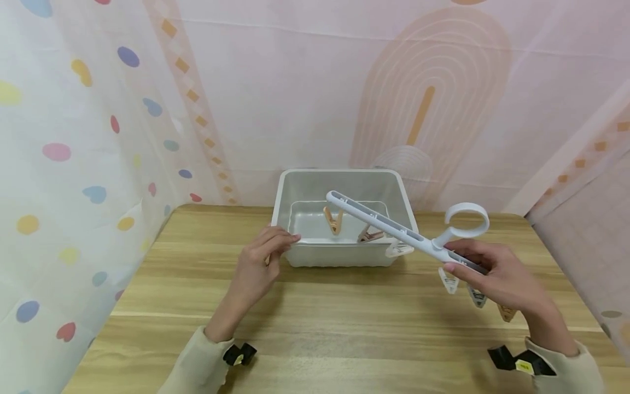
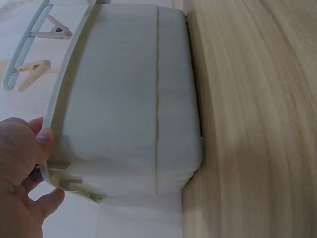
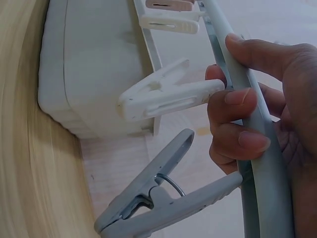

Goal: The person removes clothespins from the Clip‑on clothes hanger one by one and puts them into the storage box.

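A white clip hanger bar [image 1: 381, 224] with a ring hook [image 1: 466, 219] slants over a white plastic bin [image 1: 295, 257]. My right hand [image 1: 474, 268] grips the bar's near end, fingers curled round it [image 3: 257, 163]. Peach clips [image 1: 334, 221] hang from the bar inside the bin. A white clip [image 3: 168, 94] and a grey clip [image 3: 163, 198] hang beside my fingers, outside the bin wall [image 3: 89, 64]. My left hand [image 1: 268, 249] holds the bin's front left corner, thumb [image 2: 44, 141] on the rim of the bin [image 2: 129, 99]. The bar's far end [image 2: 25, 44] shows above the bin.
The bin stands at the back middle of a wooden table [image 1: 315, 323], close to a patterned fabric backdrop [image 1: 315, 82]. A dotted curtain [image 1: 74, 164] hangs along the left edge. More clips [image 1: 476, 295] dangle under my right hand above the tabletop.
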Demonstrator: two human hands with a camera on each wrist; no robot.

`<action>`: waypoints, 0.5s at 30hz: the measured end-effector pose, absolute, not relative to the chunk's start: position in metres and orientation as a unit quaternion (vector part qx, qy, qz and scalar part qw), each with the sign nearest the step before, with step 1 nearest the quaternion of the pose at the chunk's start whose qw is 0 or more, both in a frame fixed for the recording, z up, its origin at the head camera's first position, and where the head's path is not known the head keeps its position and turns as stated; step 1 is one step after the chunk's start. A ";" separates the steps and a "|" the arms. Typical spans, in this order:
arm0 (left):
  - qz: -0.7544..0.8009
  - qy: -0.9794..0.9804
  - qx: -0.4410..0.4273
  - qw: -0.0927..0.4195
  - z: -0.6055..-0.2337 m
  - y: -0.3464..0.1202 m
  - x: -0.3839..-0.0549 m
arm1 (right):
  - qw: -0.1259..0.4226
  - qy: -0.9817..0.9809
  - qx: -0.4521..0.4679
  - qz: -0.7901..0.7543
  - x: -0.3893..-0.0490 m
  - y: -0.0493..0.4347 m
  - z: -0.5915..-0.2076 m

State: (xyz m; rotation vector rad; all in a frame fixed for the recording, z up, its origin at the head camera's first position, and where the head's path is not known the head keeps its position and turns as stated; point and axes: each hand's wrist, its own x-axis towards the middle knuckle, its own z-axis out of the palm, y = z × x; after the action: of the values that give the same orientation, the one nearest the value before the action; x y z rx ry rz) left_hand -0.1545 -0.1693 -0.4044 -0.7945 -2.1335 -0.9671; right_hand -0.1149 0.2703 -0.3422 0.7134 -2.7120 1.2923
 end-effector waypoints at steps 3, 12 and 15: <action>-0.353 -0.826 -0.299 0.322 -0.402 -0.170 -0.153 | 0.016 -0.873 0.236 0.426 -0.117 0.266 -0.343; -0.343 -0.839 -0.283 0.316 -0.395 -0.167 -0.144 | -0.011 -0.863 0.251 0.438 -0.119 0.259 -0.344; -0.355 -0.831 -0.286 0.318 -0.391 -0.164 -0.141 | -0.020 -0.860 0.254 0.442 -0.118 0.259 -0.345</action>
State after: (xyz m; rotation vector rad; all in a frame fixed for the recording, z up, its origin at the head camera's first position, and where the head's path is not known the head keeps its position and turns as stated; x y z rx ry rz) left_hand -0.1409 -0.1640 -0.3912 -0.7516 -2.1874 -0.9347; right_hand -0.1178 0.2592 -0.3452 0.8072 -2.7369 1.4066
